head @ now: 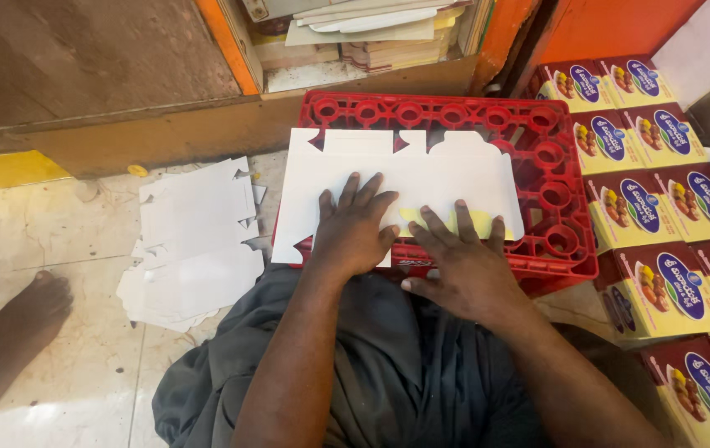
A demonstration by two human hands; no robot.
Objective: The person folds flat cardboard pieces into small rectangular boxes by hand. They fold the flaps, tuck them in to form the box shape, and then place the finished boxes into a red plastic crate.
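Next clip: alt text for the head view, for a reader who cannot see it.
Both hands, left hand and right hand, press flat on a white die-cut carton blank lying on an upturned red crate. More blanks lie on the floor to the left, yellow-and-red boxes to the right.
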